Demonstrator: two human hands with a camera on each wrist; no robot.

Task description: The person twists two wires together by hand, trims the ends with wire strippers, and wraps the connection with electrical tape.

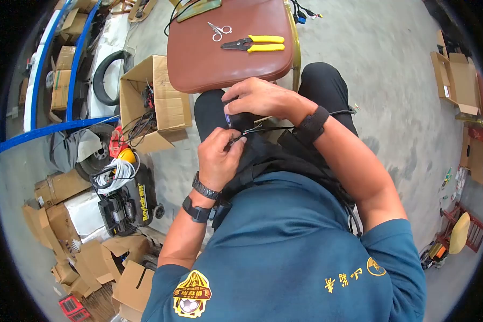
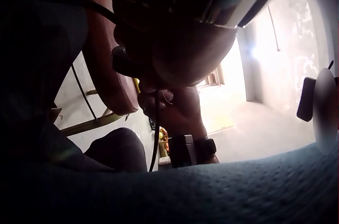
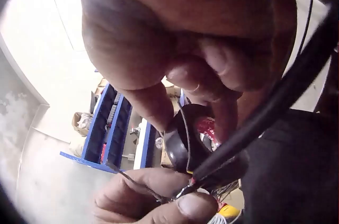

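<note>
My left hand (image 1: 218, 154) pinches the end of a black cable (image 3: 270, 110) between thumb and forefinger, over my lap. At the fingertips in the right wrist view, a short stretch of bare wire (image 3: 185, 190) shows beside a thin dark wire (image 3: 136, 182). Just above it, my right hand (image 1: 263, 100) holds a glossy roll of black tape (image 3: 177, 142), fingers bent around its sides. A narrow dark strip crosses the roll down to the wire joint. In the left wrist view both hands are mostly in shadow.
A brown padded chair (image 1: 198, 59) ahead bears scissors (image 1: 218, 31) and yellow-handled wire strippers (image 1: 257, 44). An open cardboard box (image 1: 172, 107) with cables stands at left. Beyond are blue shelving (image 1: 72, 64) and a black compressor (image 1: 142, 196).
</note>
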